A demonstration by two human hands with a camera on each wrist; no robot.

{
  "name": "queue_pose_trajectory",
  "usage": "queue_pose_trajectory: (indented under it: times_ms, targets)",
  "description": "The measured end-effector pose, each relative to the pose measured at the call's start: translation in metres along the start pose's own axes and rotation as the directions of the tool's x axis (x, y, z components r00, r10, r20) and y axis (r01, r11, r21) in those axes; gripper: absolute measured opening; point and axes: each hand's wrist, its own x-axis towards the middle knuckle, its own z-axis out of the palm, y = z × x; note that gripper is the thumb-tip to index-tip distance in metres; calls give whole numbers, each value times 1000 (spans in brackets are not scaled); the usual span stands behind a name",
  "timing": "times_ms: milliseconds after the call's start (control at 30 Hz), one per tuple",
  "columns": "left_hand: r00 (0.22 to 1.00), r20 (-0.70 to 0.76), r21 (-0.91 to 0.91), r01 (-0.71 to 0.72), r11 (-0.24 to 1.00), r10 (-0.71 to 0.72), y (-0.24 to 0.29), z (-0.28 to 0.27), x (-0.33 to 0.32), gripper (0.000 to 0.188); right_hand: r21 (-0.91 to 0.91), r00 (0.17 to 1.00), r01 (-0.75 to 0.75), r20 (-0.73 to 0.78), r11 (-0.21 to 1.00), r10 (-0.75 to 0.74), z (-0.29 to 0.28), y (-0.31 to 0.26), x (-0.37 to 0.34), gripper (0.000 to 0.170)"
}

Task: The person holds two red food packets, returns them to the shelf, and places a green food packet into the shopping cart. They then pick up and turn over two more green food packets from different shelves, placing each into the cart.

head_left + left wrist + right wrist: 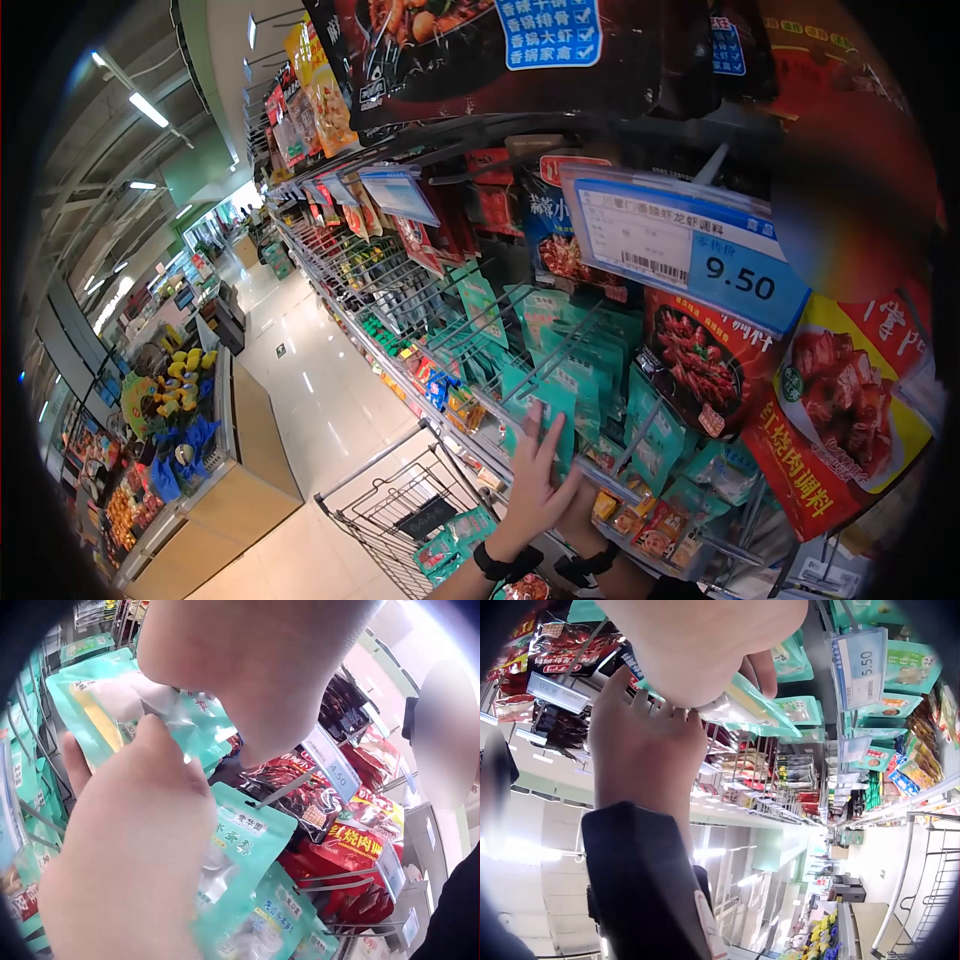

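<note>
A teal package with pale round contents lies between both hands in the left wrist view. My right hand pinches it there, one fingertip on the front and another finger behind. From the top comes my left hand, at the package's upper edge. Seen by the right wrist camera, bent fingers of the left hand meet the package, and the right hand covers part of it. In the head view, the left hand is in front of the partly hidden right hand.
Teal packages hang on metal hooks around the hands. Red seasoning packets and a price tag are at the right. A wire shopping cart stands below left, beside the tiled aisle.
</note>
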Motion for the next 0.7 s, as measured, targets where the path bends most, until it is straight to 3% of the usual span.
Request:
queue_pose_trajectory:
  times_ms: [33, 67, 100, 133, 167, 300, 367, 400, 500, 533, 600, 700]
  targets:
    - [996, 79, 17, -39, 999, 38, 0, -2, 5, 74, 459, 941, -302, 3, 836, 339, 4, -34, 16, 40]
    - [985, 157, 32, -79, 996, 73, 0, -3, 10, 74, 790, 783, -467, 162, 397, 600, 5, -53, 25, 42]
    - [985, 157, 32, -80, 996, 74, -2, -1, 13, 74, 790, 784, -467, 162, 398, 599, 3, -46, 21, 42]
    - [982, 162, 26, -102, 994, 97, -6, 2, 17, 74, 495, 949, -275, 4, 824, 314, -2, -31, 12, 41]
    - [979, 166, 21, -125, 992, 120, -10, 4, 19, 74, 79, 999, 48, -3, 996, -48, -6, -17, 4, 39]
    - [971, 201, -5, -133, 991, 131, -21, 0, 17, 71, -11, 999, -25, -26, 1000, 25, -16, 4, -6, 43]
    - [968, 249, -118, -9, 993, 38, -23, -7, 7, 68, -383, 989, 58, -100, 922, -104, -21, -4, -13, 45]
    - [968, 248, -125, -1, 992, 32, -28, -8, -3, 68, -390, 990, 53, -97, 919, -98, -23, -12, -15, 45]
    - [972, 228, -23, 62, 998, -55, -51, -12, -45, 65, -484, 983, 149, -22, 862, -182, -28, -30, -23, 45]
    - [972, 225, -33, 82, 996, -73, -59, -15, -63, 65, -466, 994, 96, -1, 880, -109, -30, -32, -30, 42]
    - [924, 286, 59, 246, 967, -252, -81, -23, -111, 63, -457, 999, 27, 38, 889, -11, -30, -36, -42, 39]
    - [828, 414, 246, 297, 923, -377, -126, -43, -203, 57, -509, 980, 197, 89, 838, -177, -23, -36, -51, 36]
